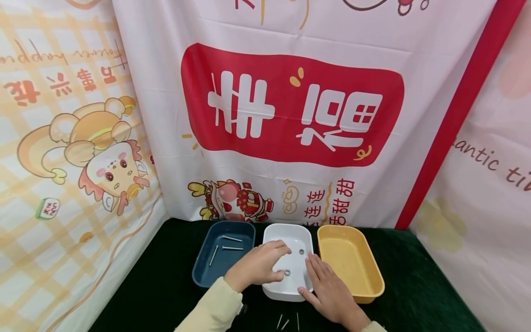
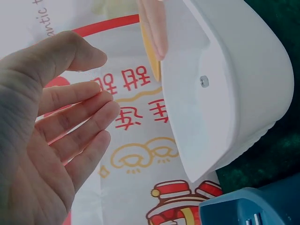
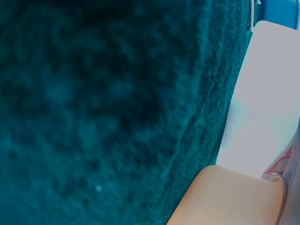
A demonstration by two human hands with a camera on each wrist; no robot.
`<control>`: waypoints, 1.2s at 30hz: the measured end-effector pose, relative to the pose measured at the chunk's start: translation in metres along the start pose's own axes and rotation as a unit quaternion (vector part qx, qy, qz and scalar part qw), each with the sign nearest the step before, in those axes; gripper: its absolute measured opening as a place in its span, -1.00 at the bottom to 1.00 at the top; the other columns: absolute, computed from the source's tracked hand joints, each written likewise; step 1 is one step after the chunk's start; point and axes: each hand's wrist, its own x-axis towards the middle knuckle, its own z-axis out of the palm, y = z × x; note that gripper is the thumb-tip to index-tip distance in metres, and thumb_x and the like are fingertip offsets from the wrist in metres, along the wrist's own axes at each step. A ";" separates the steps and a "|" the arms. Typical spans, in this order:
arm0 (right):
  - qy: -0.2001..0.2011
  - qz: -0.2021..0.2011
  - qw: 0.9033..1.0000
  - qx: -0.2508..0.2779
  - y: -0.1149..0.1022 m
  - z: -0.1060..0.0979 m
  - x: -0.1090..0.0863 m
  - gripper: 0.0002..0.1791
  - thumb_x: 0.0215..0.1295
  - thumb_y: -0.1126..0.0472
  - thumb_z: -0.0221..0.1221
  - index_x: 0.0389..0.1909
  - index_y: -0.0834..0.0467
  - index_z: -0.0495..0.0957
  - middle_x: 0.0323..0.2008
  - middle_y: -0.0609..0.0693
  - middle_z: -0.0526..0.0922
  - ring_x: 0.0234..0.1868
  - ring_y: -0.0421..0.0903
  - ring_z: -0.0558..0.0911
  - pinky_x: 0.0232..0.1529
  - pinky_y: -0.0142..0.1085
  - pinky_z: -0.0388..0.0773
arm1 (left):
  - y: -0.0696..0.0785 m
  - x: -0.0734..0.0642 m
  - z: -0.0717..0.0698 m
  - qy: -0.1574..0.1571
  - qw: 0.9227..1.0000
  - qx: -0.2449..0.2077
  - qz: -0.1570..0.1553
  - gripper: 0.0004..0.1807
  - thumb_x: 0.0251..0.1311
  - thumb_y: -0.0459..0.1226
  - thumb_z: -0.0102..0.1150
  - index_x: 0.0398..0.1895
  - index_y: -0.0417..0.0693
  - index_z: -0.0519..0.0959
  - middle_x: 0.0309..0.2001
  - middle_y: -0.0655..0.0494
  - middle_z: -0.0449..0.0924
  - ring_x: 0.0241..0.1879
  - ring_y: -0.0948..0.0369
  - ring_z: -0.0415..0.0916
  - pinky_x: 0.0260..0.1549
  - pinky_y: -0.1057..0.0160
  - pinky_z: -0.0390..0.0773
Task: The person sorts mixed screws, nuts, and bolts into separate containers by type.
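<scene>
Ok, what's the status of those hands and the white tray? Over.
Left hand over white tray, holding nothing. Right hand at its right rim. Two small metal nuts visible inside. Both hands partly hide the tray.

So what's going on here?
Someone's left hand hovers, open, over a white tray with metal nuts in it, while the right hand lies at its right side. Neither appears to grip anything. Three screws lie in the blue tray to the left, more on the green cloth in front; a yellow tray stands to the right.
</scene>
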 end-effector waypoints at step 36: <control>-0.026 0.032 0.998 0.040 0.010 -0.051 -0.015 0.02 0.48 -0.47 -0.02 0.68 0.16 0.09 0.70 0.10 0.08 0.71 0.15 0.10 0.65 0.19 0.13 | 0.008 -0.058 0.023 -0.030 0.995 -0.098 0.016 -0.67 0.29 -0.13 0.44 0.10 0.17 0.66 0.04 0.35 0.68 -0.09 0.45 0.57 0.06 0.36 0.70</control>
